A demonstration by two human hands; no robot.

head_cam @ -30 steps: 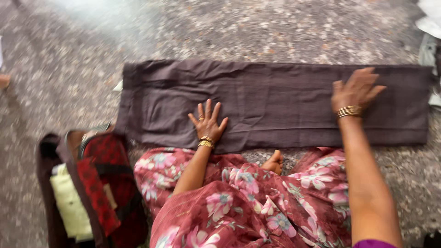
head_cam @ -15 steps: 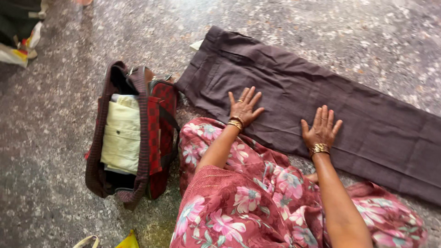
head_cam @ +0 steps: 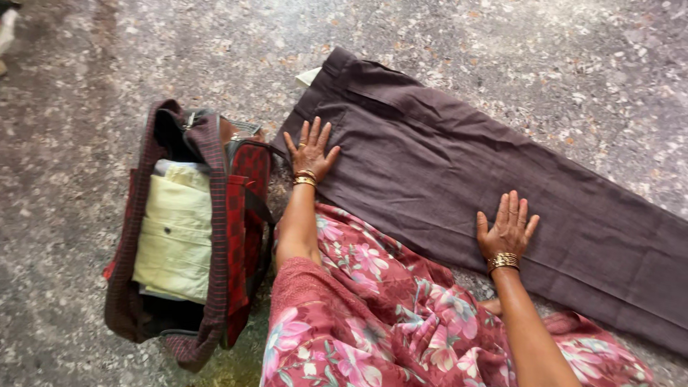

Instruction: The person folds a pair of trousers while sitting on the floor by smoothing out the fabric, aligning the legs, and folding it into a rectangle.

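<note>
Dark brown folded trousers [head_cam: 444, 165] lie flat on the speckled stone floor, running from upper left to lower right. My left hand [head_cam: 310, 152] rests palm down near the waistband end, fingers spread. Farther along the leg, my right hand [head_cam: 508, 228] presses flat on the near edge of the cloth, fingers also spread. Both wrists wear gold bangles. Neither hand grips anything. My lap, in pink floral fabric [head_cam: 373, 308], sits just below the trousers.
An open red and maroon checked bag [head_cam: 215, 236] stands to the left of my left arm, holding a folded pale yellow garment [head_cam: 175, 236]. A scrap of white paper [head_cam: 308, 75] peeks out by the waistband.
My left hand slid left along the trousers toward the waistband. My right hand came in from the far leg end and now lies mid-leg. The view swung left, showing the bag.
</note>
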